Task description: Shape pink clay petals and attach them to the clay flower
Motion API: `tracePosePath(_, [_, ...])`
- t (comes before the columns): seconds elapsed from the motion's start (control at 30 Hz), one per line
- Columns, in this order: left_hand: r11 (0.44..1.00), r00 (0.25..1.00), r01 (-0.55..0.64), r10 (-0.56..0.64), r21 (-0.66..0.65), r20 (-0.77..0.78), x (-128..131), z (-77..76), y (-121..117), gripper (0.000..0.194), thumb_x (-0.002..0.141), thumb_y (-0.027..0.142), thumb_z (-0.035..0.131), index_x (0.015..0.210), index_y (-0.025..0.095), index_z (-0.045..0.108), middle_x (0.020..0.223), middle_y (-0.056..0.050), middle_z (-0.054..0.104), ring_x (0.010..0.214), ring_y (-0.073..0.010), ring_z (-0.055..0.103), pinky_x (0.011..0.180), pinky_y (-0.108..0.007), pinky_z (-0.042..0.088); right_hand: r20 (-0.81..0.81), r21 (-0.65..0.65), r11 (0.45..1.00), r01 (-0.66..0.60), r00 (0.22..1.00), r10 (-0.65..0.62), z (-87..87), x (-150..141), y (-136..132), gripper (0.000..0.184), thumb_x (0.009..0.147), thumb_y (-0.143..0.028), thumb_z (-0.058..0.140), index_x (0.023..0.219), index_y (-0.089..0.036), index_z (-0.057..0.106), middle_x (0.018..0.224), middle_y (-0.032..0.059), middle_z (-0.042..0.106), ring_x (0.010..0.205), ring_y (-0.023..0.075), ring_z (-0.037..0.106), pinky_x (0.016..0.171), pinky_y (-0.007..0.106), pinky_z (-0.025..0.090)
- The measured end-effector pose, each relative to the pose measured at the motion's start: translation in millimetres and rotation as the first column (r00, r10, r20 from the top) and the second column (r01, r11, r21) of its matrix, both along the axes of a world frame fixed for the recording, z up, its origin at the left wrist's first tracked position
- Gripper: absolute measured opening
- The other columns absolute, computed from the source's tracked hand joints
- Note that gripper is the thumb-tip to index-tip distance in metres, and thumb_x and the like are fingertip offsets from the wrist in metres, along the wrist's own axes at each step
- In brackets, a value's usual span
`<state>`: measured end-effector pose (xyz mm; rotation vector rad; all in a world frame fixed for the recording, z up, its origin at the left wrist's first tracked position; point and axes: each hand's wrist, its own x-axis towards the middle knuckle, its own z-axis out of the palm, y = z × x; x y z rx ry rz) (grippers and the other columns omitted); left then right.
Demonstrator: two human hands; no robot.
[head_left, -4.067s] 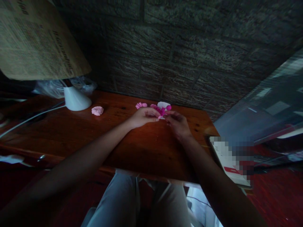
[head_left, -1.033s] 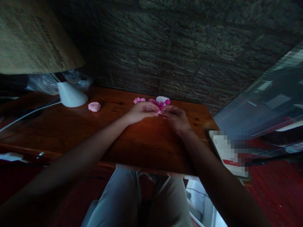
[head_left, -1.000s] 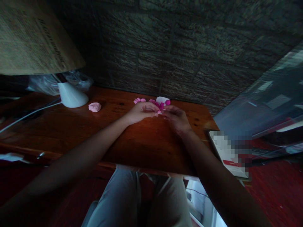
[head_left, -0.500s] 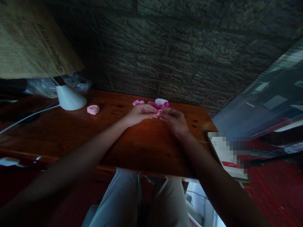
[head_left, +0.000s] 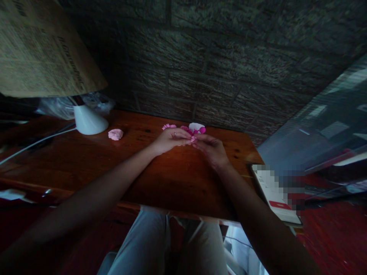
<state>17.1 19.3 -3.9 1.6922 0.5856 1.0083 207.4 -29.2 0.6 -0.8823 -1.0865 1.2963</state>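
One small pink petal-like piece [head_left: 193, 139] sits pinched in the nearly closed fingers of left hand [head_left: 169, 140] and right hand [head_left: 212, 149], presumably for two-sided control, with magenta pieces [head_left: 202, 130] just beyond, apparently for ready reach.

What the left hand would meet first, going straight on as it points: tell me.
Past the small pink piece it pinches, the left hand would likely meet the right hand first; how the two line up in depth is unclear.

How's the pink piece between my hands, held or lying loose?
Held: the left hand and right hand pinch the pink piece between them.
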Motion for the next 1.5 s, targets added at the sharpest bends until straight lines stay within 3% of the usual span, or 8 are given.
tracePosePath(0.13, [1.0,1.0,-0.003,0.003,-0.017,0.004,0.0,0.6,-0.4,0.032,0.074,0.035,0.086,0.097,0.015,0.077,0.102,-0.01,0.079,0.092,-0.0194,0.074,0.087,-0.034,0.057,0.042,-0.015,1.0,0.009,0.999,-0.008,3.1,2.4,-0.8,0.041,0.052,-0.038,0.096,0.086,-0.023,0.08,0.088,0.0018,0.079,0.083,0.0172,0.072,0.084,0.034,0.056])
tracePosePath(0.33, [0.999,0.999,-0.012,0.014,-0.048,0.03,0.9,3.1,-2.5,0.027,0.073,0.03,0.085,0.094,0.015,0.077,0.099,-0.008,0.079,0.088,-0.0171,0.073,0.082,-0.031,0.057,0.122,0.001,0.999,0.039,0.992,-0.039,3.7,4.6,-1.3,0.03,0.058,-0.04,0.093,0.082,-0.025,0.081,0.088,0.001,0.079,0.08,0.0155,0.069,0.075,0.03,0.053])
tracePosePath(0.67, [0.997,0.999,-0.006,0.009,-0.078,0.041,0.9,-0.1,0.2,0.029,0.072,0.024,0.086,0.096,0.013,0.076,0.104,-0.01,0.078,0.092,-0.0178,0.073,0.087,-0.033,0.057,0.152,0.009,0.999,0.04,0.988,-0.041,5.1,3.5,-2.9,0.03,0.06,-0.04,0.09,0.085,-0.026,0.081,0.092,0.0024,0.078,0.082,0.0164,0.067,0.069,0.029,0.05])
tracePosePath(1.03, [0.994,0.997,-0.012,0.021,-0.111,0.078,-0.6,-0.2,-1.4,0.032,0.075,0.028,0.085,0.101,0.013,0.075,0.102,-0.011,0.079,0.092,-0.0203,0.075,0.081,-0.033,0.057,0.189,0.009,0.998,0.057,0.98,-0.058,9.5,2.4,-5.0,0.032,0.059,-0.041,0.09,0.085,-0.023,0.081,0.086,0.0032,0.077,0.078,0.0156,0.064,0.067,0.028,0.047])
tracePosePath(1.27, [0.989,0.996,-0.022,0.035,-0.148,0.083,-0.4,4.2,-3.5,0.03,0.073,0.029,0.086,0.097,0.014,0.076,0.108,-0.011,0.077,0.088,-0.018,0.075,0.077,-0.03,0.057,0.166,0.028,0.998,0.058,0.984,-0.062,7.9,3.1,-4.7,0.03,0.061,-0.04,0.089,0.085,-0.025,0.08,0.088,0.0033,0.078,0.079,0.0166,0.065,0.066,0.029,0.047])
tracePosePath(1.5, [0.976,0.989,-0.025,0.055,-0.215,0.135,-0.1,0.7,-0.6,0.033,0.072,0.026,0.087,0.101,0.015,0.076,0.099,-0.01,0.078,0.087,-0.0179,0.074,0.076,-0.03,0.055,0.104,0.001,0.996,0.089,0.991,-0.089,4.3,3.4,-1.9,0.032,0.06,-0.041,0.089,0.085,-0.024,0.08,0.086,0.003,0.077,0.075,0.0156,0.065,0.065,0.029,0.05])
